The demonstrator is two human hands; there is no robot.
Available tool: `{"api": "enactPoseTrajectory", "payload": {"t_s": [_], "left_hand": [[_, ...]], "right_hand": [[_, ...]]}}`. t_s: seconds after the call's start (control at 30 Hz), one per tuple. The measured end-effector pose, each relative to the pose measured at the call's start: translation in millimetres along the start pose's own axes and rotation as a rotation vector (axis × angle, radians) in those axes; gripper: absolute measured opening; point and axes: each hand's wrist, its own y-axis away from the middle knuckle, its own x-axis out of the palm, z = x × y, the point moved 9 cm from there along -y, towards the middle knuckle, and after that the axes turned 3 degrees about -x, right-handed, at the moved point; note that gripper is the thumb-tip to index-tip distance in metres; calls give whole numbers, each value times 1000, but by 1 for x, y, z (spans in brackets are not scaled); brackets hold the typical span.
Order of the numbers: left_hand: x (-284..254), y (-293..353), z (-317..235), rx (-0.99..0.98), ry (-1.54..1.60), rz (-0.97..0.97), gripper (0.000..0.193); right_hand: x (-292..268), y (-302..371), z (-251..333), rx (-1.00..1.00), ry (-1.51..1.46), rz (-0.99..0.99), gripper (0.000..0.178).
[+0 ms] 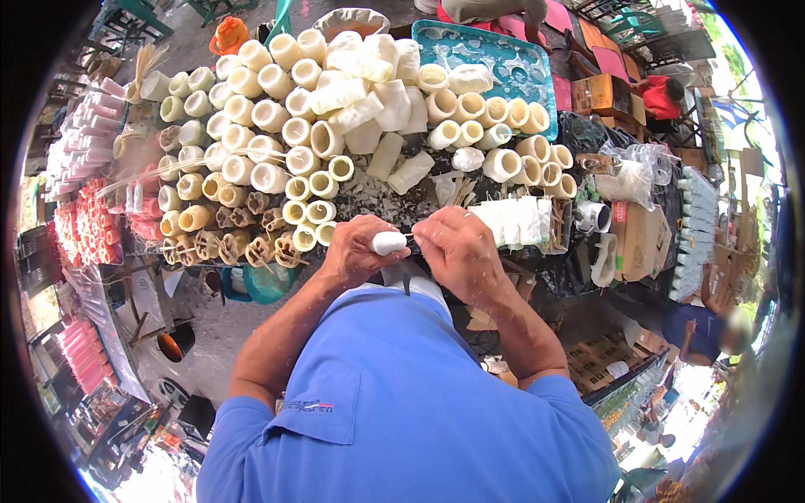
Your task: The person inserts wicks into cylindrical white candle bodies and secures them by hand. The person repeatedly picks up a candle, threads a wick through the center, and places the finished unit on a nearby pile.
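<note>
In front of my waist, my left hand (362, 249) is wrapped round a white candle (388, 243) with a rounded end pointing right. Close to that end, my right hand (457, 247) has its fingers curled and pinched together; what they hold, if anything, is hidden. White flecks cling to both forearms. Just beyond my hands, white wax blocks (511, 223) stand in a close row on the right. Hollow cream wax cylinders (309, 210) fill the table to the left, their open ends facing up. Two flat pale wax pieces (411, 172) lie among white shavings ahead.
A teal tray (545, 84) with white residue lies at the far right, near hollow cylinders. Pink candles (88, 214) are bundled at the far left. Cardboard boxes (644, 239) and clear plastic bags (633, 183) crowd the right side. Another person (683, 323) is at the right.
</note>
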Motion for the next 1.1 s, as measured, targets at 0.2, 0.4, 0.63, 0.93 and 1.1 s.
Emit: {"api": "enactPoseTrajectory", "payload": {"t_s": [0.2,0.4,0.63,0.93,1.1], "left_hand": [[-2,-6,-9,70,-52,-4,30],[-2,-4,-10,91,-76,-22,29],[2,0,-13,156,-211,-25,41],[1,1,-20,159,-204,-64,42],[1,0,-13,115,-194,-58,42]], "right_hand": [[6,-1,15,-49,201,68,11],[20,3,16,-61,240,107,8],[27,4,18,-66,238,115,7],[34,6,18,-82,186,106,5],[37,7,14,-85,123,56,8]]}}
